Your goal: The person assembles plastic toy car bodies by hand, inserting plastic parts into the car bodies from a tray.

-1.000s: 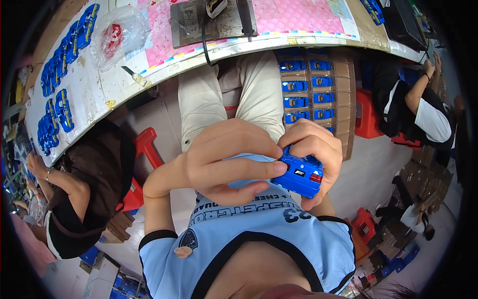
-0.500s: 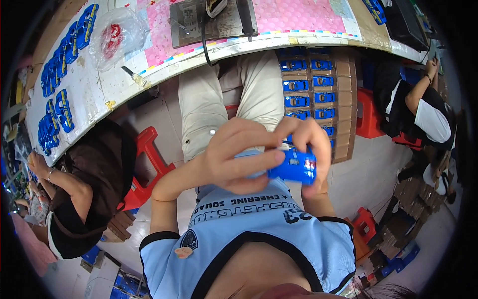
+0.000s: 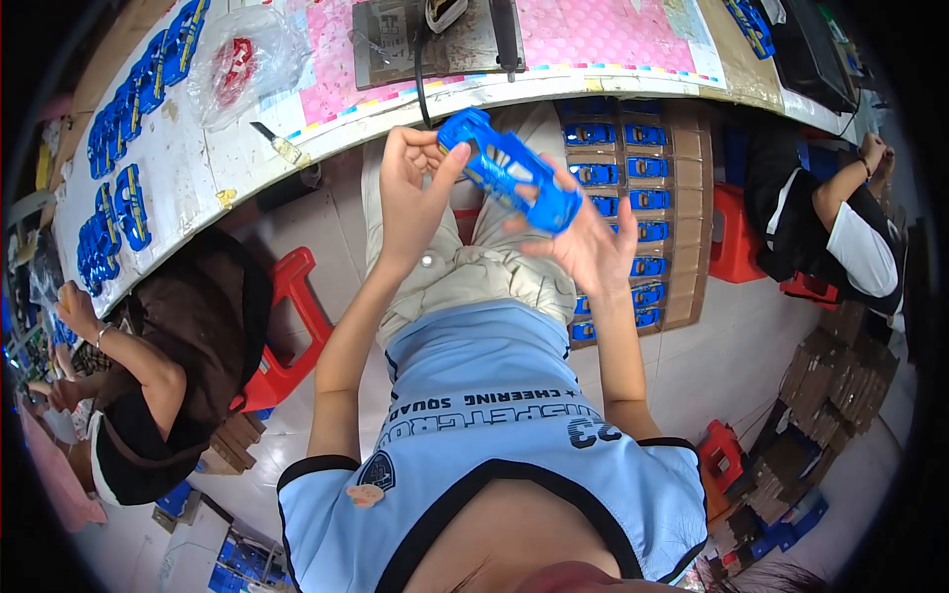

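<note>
A blue toy car body shell (image 3: 504,168) with open window holes hangs tilted over my lap, near the table's front edge. My left hand (image 3: 415,178) pinches its far left end between thumb and fingers. By the near right end is my right hand (image 3: 598,242), its thumb stretched away and its fingers spread, partly behind the shell and a little blurred. Whether those fingers touch the shell I cannot tell.
On the white table (image 3: 341,133) lie rows of blue car shells (image 3: 129,114), a plastic bag (image 3: 242,74), a knife (image 3: 277,143) and a metal plate fixture (image 3: 386,44). Right of my legs stands a divided carton (image 3: 682,198) of blue cars. Co-workers sit at both sides near red stools (image 3: 297,326).
The car shell has moved from close to my body up toward the table and turned lengthwise. My right hand has opened from its grip; my left now pinches the far end.
</note>
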Demonstrator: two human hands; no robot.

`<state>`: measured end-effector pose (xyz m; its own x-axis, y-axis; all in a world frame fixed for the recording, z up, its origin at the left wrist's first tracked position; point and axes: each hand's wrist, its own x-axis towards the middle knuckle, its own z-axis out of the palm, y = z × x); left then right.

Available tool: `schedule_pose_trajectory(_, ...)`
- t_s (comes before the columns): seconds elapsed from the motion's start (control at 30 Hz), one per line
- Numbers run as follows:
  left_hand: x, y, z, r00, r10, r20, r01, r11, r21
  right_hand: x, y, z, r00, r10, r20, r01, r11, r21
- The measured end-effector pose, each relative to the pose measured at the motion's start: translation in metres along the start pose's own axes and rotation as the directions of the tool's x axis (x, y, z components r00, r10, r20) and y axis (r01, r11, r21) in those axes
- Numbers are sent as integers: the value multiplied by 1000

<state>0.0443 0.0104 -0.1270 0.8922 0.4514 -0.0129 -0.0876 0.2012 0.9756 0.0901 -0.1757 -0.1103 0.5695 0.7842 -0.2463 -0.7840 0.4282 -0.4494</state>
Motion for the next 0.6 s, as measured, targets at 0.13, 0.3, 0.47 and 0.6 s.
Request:
schedule_pose_trajectory(0.13,8,3,18,996,-31,-87,27,998,-52,14,-8,13,944,-323,-74,265,871,-414)
schedule_pose_trajectory(0.3,18,11,36,994,-28,-106,10,986,-164,30,-21,30,830,-527,-180,313,709,-632)
schedule_pose_trajectory(0.47,18,22,42,994,-95,-46,86,980,-180,37,-35,37,759,-640,-122,326,534,-780)
schedule_pose_trajectory(0.6,15,26,40,983,-177,-55,161,961,-226,36,-45,49,694,-714,90,411,290,-864)
